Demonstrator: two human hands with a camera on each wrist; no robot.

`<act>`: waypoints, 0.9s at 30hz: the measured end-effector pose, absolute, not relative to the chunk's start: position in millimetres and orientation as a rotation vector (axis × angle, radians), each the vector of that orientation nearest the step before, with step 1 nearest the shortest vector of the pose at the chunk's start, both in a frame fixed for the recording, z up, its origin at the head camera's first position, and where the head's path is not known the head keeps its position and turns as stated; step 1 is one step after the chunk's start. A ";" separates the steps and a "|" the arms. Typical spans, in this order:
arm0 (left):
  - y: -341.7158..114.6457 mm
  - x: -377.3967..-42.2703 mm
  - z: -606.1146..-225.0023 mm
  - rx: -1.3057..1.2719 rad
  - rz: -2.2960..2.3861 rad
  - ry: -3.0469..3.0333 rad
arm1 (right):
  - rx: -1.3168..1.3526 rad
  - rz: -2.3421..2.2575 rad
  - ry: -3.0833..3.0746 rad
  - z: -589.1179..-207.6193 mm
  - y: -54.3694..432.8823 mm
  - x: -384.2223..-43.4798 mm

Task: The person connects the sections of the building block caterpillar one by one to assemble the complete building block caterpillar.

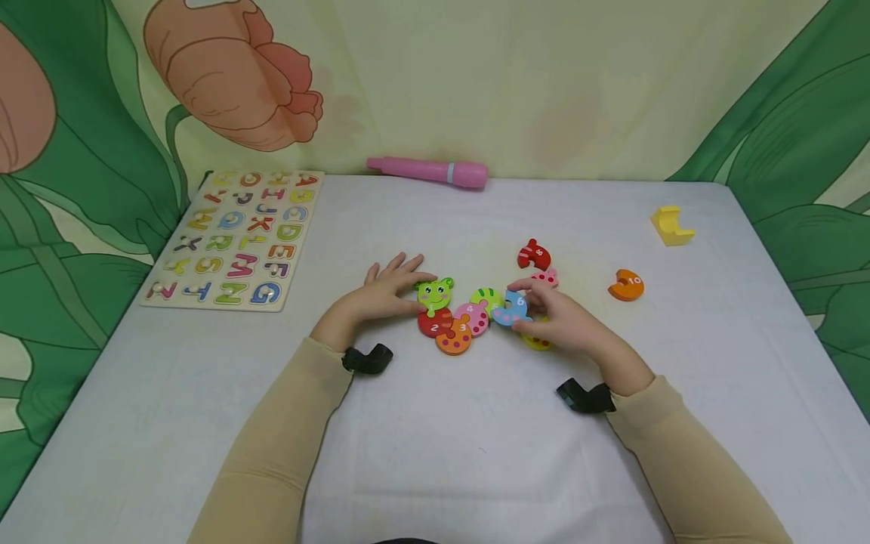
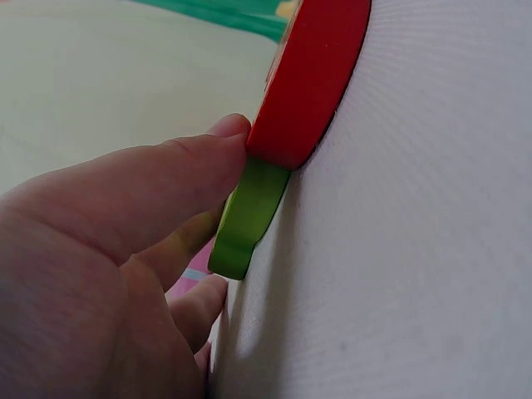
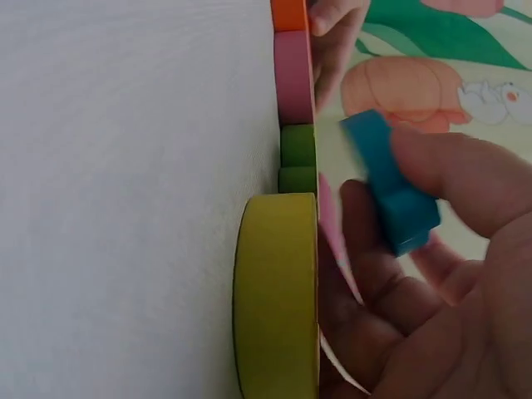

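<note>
My right hand (image 1: 567, 317) pinches a blue puzzle piece (image 1: 511, 309) marked 6 between thumb and fingers. In the right wrist view the blue piece (image 3: 389, 183) is raised off the table. A green frog-like head piece (image 1: 435, 293) sits between the thumb and forefinger of my left hand (image 1: 384, 293), its other fingers spread. Joined to the head is a curved row: a red piece (image 1: 433, 323) marked 2, an orange piece (image 1: 454, 337) marked 3, a pink piece (image 1: 473, 318) and a green striped piece (image 1: 486, 300). A yellow-green piece (image 1: 537, 343) lies partly hidden under my right hand.
Beyond my right hand lie a red piece (image 1: 534, 255) and a pink spotted piece (image 1: 546, 277). An orange piece (image 1: 626, 285) and a yellow block (image 1: 673, 226) are farther right. A letter board (image 1: 234, 242) lies at left, a pink microphone-shaped object (image 1: 428, 171) at the back edge.
</note>
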State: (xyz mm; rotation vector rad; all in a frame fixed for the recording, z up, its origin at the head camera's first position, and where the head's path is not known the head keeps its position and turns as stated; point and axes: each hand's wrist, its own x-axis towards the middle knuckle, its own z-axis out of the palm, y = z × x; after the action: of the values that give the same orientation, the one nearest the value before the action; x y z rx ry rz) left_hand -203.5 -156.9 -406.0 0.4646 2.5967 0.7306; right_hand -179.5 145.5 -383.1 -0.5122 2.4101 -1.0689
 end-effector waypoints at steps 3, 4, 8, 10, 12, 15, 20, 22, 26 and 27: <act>-157.0 -203.7 -406.1 0.463 0.730 2.595 | -0.515 -1.051 2.418 -386.5 145.5 -179.9; -156.9 -203.6 -406.0 0.462 0.730 2.594 | -0.517 -1.045 2.419 -387.5 145.7 -180.0; -157.2 -203.4 -406.0 0.451 0.728 2.592 | -0.532 -1.030 2.415 -390.1 146.1 -180.1; -157.1 -203.4 -405.6 0.448 0.731 2.590 | -0.535 -1.011 2.421 -390.3 145.8 -179.6; -157.4 -203.5 -405.5 0.452 0.730 2.590 | -0.542 -0.995 2.425 -389.5 145.3 -178.5; -158.1 -203.5 -405.2 0.467 0.732 2.591 | -0.543 -0.971 2.442 -388.6 144.3 -177.1; -159.1 -203.6 -405.9 0.485 0.728 2.592 | -0.580 -0.944 2.487 -389.8 143.2 -176.7; -158.9 -203.7 -406.2 0.485 0.726 2.593 | -0.608 -0.932 2.513 -390.4 143.0 -176.8; -158.6 -203.8 -406.6 0.480 0.726 2.594 | -0.664 -0.877 2.575 -392.4 143.1 -176.9; -158.7 -203.8 -406.5 0.479 0.727 2.594 | -0.677 -0.860 2.589 -392.8 143.1 -176.8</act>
State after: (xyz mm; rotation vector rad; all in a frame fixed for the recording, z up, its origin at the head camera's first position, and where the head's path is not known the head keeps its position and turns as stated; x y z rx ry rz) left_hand -203.8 -158.7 -406.5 0.4789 2.5943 0.7271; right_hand -176.8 143.1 -392.8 -0.6768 2.5886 -0.8598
